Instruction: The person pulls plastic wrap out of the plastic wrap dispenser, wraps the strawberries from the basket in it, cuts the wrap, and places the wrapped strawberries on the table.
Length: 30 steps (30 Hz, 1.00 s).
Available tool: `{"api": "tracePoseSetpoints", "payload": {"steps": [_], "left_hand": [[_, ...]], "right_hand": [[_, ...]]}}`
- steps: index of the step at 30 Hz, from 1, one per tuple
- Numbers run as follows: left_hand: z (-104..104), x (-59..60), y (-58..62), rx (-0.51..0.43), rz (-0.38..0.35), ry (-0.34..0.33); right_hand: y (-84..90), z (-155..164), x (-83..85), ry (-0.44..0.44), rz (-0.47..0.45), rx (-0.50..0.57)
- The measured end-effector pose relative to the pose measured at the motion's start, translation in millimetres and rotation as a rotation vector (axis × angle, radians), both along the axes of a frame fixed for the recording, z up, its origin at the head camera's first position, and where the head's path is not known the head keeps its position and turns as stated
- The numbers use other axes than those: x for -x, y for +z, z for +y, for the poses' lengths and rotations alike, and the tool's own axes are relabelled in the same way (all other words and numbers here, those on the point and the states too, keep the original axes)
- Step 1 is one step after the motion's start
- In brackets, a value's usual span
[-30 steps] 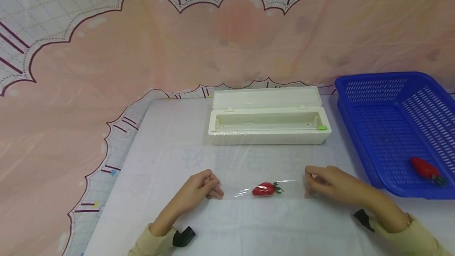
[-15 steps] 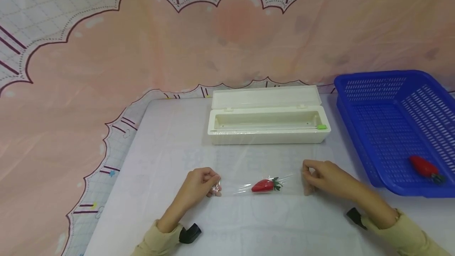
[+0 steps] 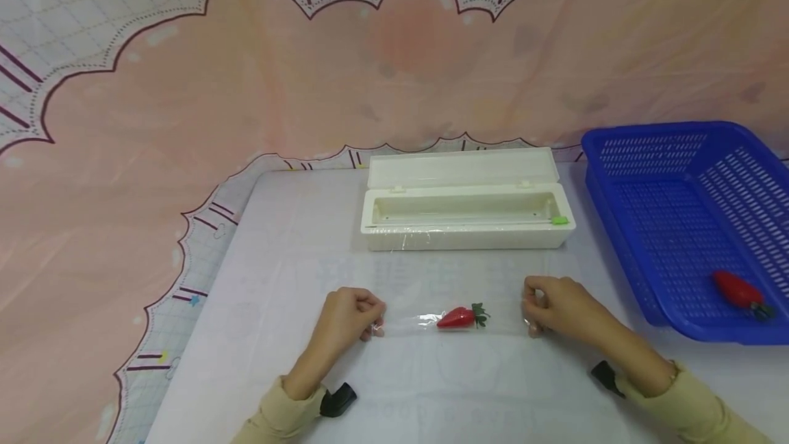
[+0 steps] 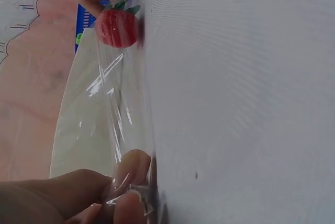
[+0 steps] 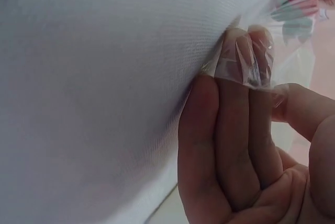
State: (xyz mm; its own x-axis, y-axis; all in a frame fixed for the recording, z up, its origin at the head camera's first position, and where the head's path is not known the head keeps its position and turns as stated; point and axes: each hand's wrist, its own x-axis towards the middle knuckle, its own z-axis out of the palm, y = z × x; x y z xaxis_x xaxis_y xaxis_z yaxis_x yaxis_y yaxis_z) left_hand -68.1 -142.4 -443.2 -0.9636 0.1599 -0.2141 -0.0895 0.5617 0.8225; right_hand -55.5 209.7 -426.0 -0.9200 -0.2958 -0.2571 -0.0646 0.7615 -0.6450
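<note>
Where the red strawberry (image 3: 457,318) sits: as far as we can see, it's between the two hands, in from the counter's (image 3: 296,266) far edge, pointy end left, leaves right. We can't tell if it actually touches the counter.
Clear film progress: we'd call this roughly midway. The clear film (image 3: 427,321) is stretched along the strawberry, but we can't count layers or tell if it goes all the way round. The ends aren't let go or tucked, so we reckon that part is left.
Left hand (image 3: 348,314): it's got one end of the film pinched, which we can see bunching between thumb and fingers up close.
Right hand (image 3: 567,303): same deal at the other end, film nipped between thumb and fingers.
Blue basket (image 3: 607,245): over toward the counter's right side. We spot a second strawberry (image 3: 740,290) inside near the basket's front edge, with no wrap that we can make out.
White box (image 3: 468,241): by the counter's far edge, lid (image 3: 462,168) flipped back, green tab (image 3: 559,220) at its front right corner. We can't make out anything loose in its trough.
</note>
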Motion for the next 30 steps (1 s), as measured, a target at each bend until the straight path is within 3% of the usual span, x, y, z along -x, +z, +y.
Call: {"api": "tracePoseSetpoints", "payload": {"steps": [8,16,20,26,30], "left_hand": [[5.8,-0.3,-2.1,0.071,0.079,0.025],[4.7,-0.8,0.9,0.328,0.241,0.033],[4.7,-1.0,1.3,0.407,0.312,0.025],[9.0,-0.1,1.6,0.478,0.514,-0.070],[10.3,0.7,1.7,0.477,0.542,-0.135]], "right_hand": [[-2.3,-3.7,0.5,-0.047,0.026,-0.078],[-5.5,-4.7,-0.4,-0.060,0.152,-0.177],[-6.4,-5.2,-0.6,-0.047,0.255,-0.211],[-7.9,-6.0,0.0,-0.014,0.382,-0.253],[-8.2,-6.1,1.3,0.005,0.390,-0.267]]}}
